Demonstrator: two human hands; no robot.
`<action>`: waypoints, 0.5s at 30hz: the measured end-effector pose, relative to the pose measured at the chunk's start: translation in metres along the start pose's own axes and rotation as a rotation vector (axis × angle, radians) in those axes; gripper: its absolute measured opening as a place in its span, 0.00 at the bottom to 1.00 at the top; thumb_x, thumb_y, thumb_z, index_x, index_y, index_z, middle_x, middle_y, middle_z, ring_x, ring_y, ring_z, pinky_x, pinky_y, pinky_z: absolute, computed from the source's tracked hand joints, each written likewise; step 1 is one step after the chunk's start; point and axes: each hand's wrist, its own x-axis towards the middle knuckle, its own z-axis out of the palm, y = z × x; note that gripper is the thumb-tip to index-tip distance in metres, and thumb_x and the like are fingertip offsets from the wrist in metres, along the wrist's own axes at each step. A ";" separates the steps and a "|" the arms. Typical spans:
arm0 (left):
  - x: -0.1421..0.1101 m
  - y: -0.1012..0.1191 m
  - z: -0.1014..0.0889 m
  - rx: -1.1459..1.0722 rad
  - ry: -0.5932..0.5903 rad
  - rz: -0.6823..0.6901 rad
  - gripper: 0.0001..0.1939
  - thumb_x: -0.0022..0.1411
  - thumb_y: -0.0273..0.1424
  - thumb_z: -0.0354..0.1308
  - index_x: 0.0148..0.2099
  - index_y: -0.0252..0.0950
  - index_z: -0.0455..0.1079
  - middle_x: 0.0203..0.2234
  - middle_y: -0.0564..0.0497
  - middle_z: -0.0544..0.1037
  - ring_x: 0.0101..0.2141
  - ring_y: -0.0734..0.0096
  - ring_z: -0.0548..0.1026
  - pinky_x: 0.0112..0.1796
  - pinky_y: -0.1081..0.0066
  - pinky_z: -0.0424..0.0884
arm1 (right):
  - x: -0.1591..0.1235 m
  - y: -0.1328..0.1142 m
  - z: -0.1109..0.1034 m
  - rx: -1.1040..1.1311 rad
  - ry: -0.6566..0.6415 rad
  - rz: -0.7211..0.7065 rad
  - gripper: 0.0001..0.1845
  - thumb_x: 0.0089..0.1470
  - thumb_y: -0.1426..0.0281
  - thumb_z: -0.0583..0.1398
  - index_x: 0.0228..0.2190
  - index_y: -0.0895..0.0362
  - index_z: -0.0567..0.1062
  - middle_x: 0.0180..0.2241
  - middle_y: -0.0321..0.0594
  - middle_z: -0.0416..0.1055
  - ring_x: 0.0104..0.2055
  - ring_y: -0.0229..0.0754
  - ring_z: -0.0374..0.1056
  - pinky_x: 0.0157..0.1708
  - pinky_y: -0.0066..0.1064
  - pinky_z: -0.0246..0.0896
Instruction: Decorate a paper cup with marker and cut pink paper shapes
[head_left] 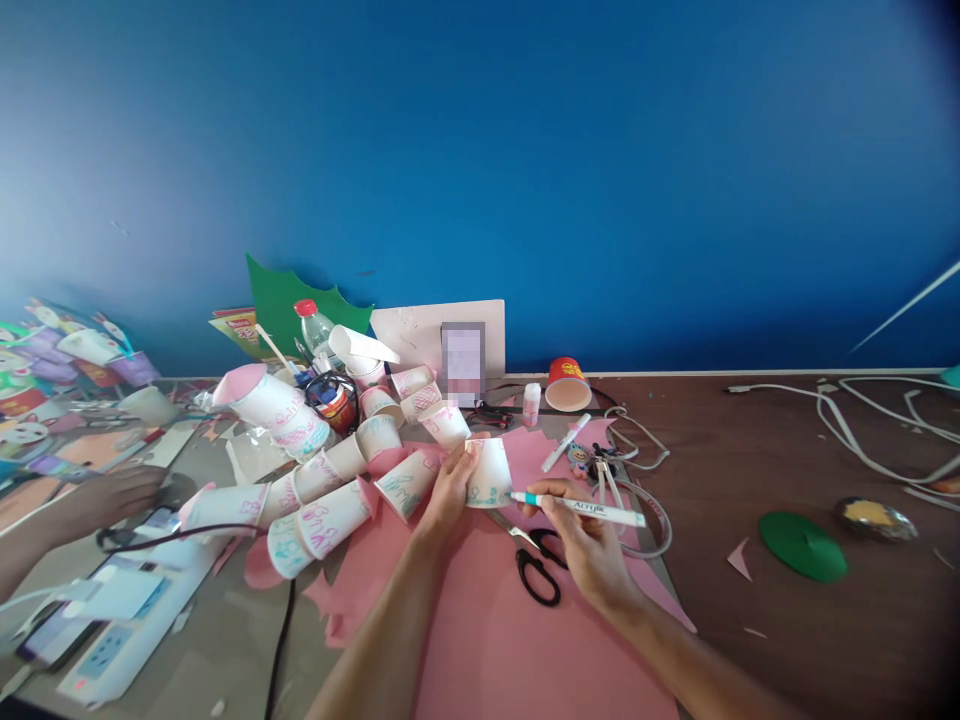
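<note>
One cup [491, 465] is clamped in the left hand [451, 482], fingers wrapped around its left side, above the pink paper [480, 640]. Closed in a writing grip, the right hand [583, 540] holds a marker [611, 512], its tip at the cup's right edge near some green marks; whether it touches, I cannot tell. The hands are apart, with the cup and marker tip between them.

The desk [705, 470] is brown at right and greyish at left, against a blue wall [525, 180]. Pink paper covers the middle.

Scissors [538, 582] lie on the paper between the forearms, black handles toward the person. Nested cups [326, 525] with pink and green drawings crowd the space left of the left hand. Beyond them stand a red-capped bottle [316, 328] and a green card [289, 300]. A second marker [566, 443] lies beyond the right hand, near keys [604, 470]. A green disc [784, 535] lies well to the right. At far left, another person's hand [124, 500] is near a power strip [105, 660].
</note>
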 end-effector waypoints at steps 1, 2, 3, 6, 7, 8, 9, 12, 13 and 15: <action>0.000 0.000 0.000 0.010 -0.012 0.004 0.24 0.51 0.45 0.65 0.44 0.32 0.74 0.36 0.45 0.78 0.36 0.62 0.75 0.36 0.69 0.68 | 0.001 0.002 -0.001 0.012 0.011 -0.006 0.13 0.56 0.57 0.59 0.32 0.53 0.75 0.26 0.36 0.72 0.31 0.41 0.68 0.34 0.31 0.64; 0.000 0.000 -0.001 0.021 -0.027 0.006 0.24 0.52 0.45 0.64 0.45 0.32 0.74 0.36 0.45 0.78 0.37 0.62 0.74 0.36 0.69 0.68 | 0.001 0.003 -0.002 0.025 0.012 -0.004 0.13 0.56 0.57 0.59 0.33 0.53 0.75 0.26 0.36 0.72 0.32 0.42 0.68 0.35 0.32 0.64; 0.000 0.000 -0.001 0.028 -0.039 0.008 0.24 0.53 0.46 0.63 0.45 0.33 0.74 0.37 0.45 0.78 0.37 0.63 0.74 0.36 0.69 0.68 | 0.001 0.004 -0.003 0.036 0.007 0.006 0.13 0.56 0.57 0.59 0.33 0.53 0.75 0.26 0.36 0.72 0.32 0.42 0.68 0.35 0.32 0.64; 0.000 0.000 0.000 0.028 -0.039 -0.008 0.25 0.53 0.46 0.63 0.47 0.33 0.73 0.36 0.45 0.78 0.36 0.62 0.75 0.35 0.69 0.68 | -0.001 0.004 -0.004 0.023 -0.032 0.057 0.13 0.56 0.57 0.59 0.33 0.53 0.75 0.26 0.37 0.72 0.32 0.43 0.68 0.33 0.32 0.64; 0.000 0.000 0.000 0.023 -0.036 -0.010 0.26 0.53 0.46 0.63 0.47 0.32 0.73 0.35 0.45 0.78 0.35 0.63 0.75 0.34 0.69 0.68 | -0.001 0.003 -0.003 0.010 -0.039 0.066 0.14 0.56 0.56 0.59 0.33 0.53 0.75 0.25 0.37 0.72 0.31 0.43 0.68 0.32 0.32 0.64; -0.001 0.000 0.001 0.018 -0.034 -0.007 0.26 0.52 0.46 0.63 0.47 0.32 0.72 0.35 0.45 0.78 0.35 0.63 0.75 0.34 0.69 0.68 | -0.002 0.001 -0.003 -0.002 -0.042 0.070 0.14 0.55 0.55 0.59 0.33 0.53 0.75 0.25 0.38 0.72 0.31 0.43 0.68 0.31 0.33 0.64; -0.001 0.000 0.001 0.013 -0.033 -0.006 0.27 0.52 0.46 0.64 0.47 0.32 0.72 0.35 0.45 0.78 0.35 0.63 0.75 0.34 0.69 0.68 | -0.002 -0.001 -0.002 -0.010 -0.043 0.070 0.15 0.54 0.55 0.59 0.32 0.54 0.76 0.25 0.38 0.72 0.30 0.44 0.68 0.30 0.32 0.64; 0.000 -0.001 0.000 0.011 -0.037 -0.015 0.27 0.52 0.46 0.64 0.47 0.32 0.72 0.35 0.45 0.77 0.34 0.63 0.75 0.33 0.69 0.68 | -0.002 -0.006 0.001 -0.018 -0.040 0.064 0.16 0.53 0.54 0.60 0.31 0.54 0.76 0.24 0.38 0.72 0.30 0.43 0.69 0.29 0.32 0.64; 0.000 -0.001 0.000 0.014 -0.038 -0.020 0.27 0.52 0.46 0.64 0.48 0.32 0.72 0.35 0.45 0.77 0.34 0.63 0.75 0.33 0.69 0.68 | -0.002 -0.007 0.002 -0.019 -0.039 0.057 0.16 0.53 0.54 0.60 0.31 0.54 0.76 0.24 0.38 0.72 0.30 0.43 0.69 0.29 0.32 0.64; 0.000 -0.001 -0.001 0.016 -0.035 -0.021 0.28 0.52 0.47 0.64 0.48 0.32 0.72 0.35 0.45 0.77 0.34 0.63 0.75 0.33 0.69 0.68 | -0.001 -0.007 0.003 -0.026 -0.026 0.028 0.16 0.53 0.54 0.60 0.31 0.54 0.76 0.25 0.37 0.72 0.30 0.43 0.69 0.30 0.32 0.64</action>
